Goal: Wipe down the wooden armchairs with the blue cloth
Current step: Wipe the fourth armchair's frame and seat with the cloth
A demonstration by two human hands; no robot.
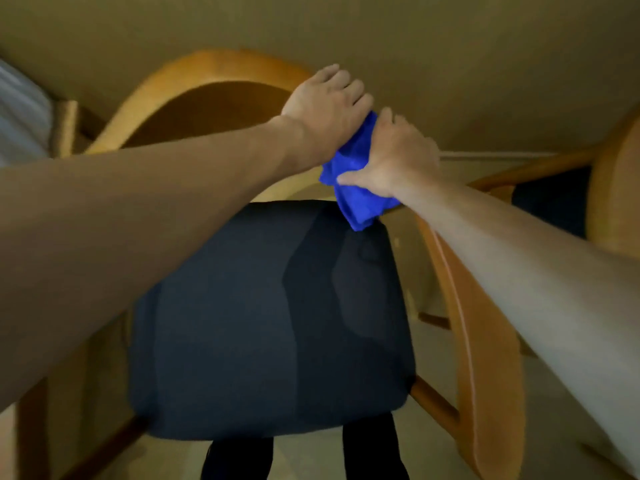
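A wooden armchair (214,69) with a curved backrest and a dark seat cushion (263,317) stands right below me against the wall. A bunched blue cloth (356,181) sits at the right end of the backrest, where the right armrest (485,341) joins it. My right hand (398,157) grips the cloth from above, thumb pressed on its near side. My left hand (325,105) lies over the cloth's upper part and the backrest top, fingers curled down over the far side. A corner of the cloth hangs below my right hand.
A second wooden armchair (616,188) with a dark seat stands at the right edge. A tan wall (450,46) rises close behind both chairs. A pale curtain or blind (20,109) shows at the far left. My dark trouser legs (239,459) are under the seat's front edge.
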